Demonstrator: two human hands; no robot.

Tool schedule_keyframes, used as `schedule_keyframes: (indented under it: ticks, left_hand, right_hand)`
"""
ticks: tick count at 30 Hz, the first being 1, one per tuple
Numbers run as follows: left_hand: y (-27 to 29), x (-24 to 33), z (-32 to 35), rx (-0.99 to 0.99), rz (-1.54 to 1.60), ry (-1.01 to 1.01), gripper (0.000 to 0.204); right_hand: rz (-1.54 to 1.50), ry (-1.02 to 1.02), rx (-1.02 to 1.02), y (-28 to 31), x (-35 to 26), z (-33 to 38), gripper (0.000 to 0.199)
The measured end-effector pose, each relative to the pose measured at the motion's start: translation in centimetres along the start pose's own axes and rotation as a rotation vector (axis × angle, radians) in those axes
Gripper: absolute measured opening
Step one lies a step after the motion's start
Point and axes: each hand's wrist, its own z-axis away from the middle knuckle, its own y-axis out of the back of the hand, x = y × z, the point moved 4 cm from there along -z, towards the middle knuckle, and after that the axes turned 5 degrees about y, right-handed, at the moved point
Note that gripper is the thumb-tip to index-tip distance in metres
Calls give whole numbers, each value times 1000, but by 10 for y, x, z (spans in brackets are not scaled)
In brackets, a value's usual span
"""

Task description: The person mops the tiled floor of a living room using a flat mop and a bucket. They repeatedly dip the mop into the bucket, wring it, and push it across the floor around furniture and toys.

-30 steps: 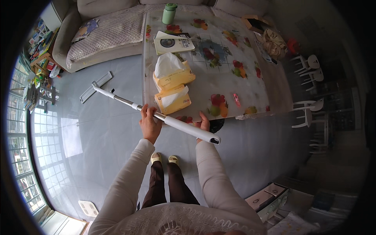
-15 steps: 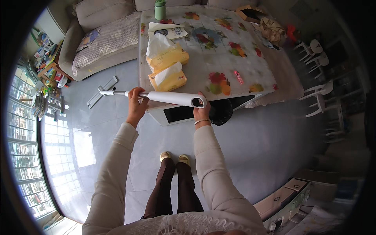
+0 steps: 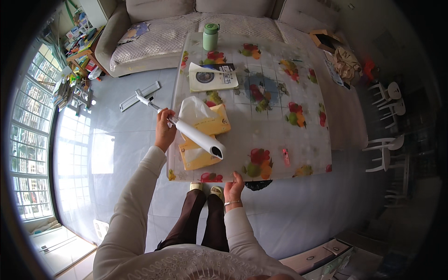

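Note:
A flat mop's white handle [image 3: 198,137] slants over the table's left side, its open hollow end toward me. My left hand [image 3: 165,129] is closed round the metal pole just beyond the handle. The flat mop head [image 3: 140,96] lies on the floor left of the table. At the near edge of the table [image 3: 224,176], my right hand [image 3: 234,190] grips the rim, its thumb on the top and its other fingers partly hidden. Two yellow tissue packs [image 3: 215,119] sit beside and partly beneath the handle.
On the flowered table cover stand a green bottle [image 3: 210,38], a book [image 3: 212,80] and a small pink-red item [image 3: 286,157]. A sofa [image 3: 163,35] runs along the far side. White chairs [image 3: 386,151] stand to the right, a cluttered shelf [image 3: 86,51] at far left.
My right hand has let go of the mop handle and taken hold of the table edge. The handle now tilts with its near end toward me. The view has shifted closer over the table.

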Motion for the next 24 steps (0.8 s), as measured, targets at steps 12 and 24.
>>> schedule_keyframes:
  ticks: [12,24]
  left_hand:
    - [44,-44,54,35,26,7,36]
    - [75,-60,120,-132,103,16,45]
  right_hand:
    - [246,-114,147,39,42,122,45]
    - [75,345,438,36,98,123,23]
